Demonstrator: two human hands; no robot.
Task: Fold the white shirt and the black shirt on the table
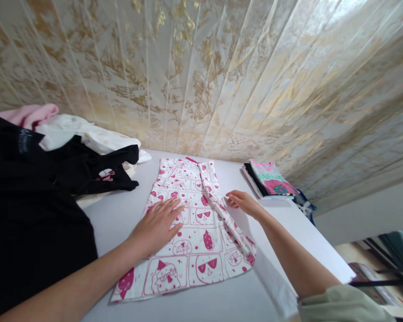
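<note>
A white garment with pink cartoon prints lies spread on the table in front of me. Its right side is folded inward, with a narrow strip running down that edge. My left hand rests flat on the left part of the cloth, fingers spread. Just off the garment's right edge is my right hand, its fingers loosely bent and nothing seen in them. The kind of garment is hard to tell in this folded form.
A heap of black clothes, with white clothing and a pink cloth behind, covers the left side. At the back right sits a stack of folded clothes. A patterned curtain hangs along the far edge of the white table.
</note>
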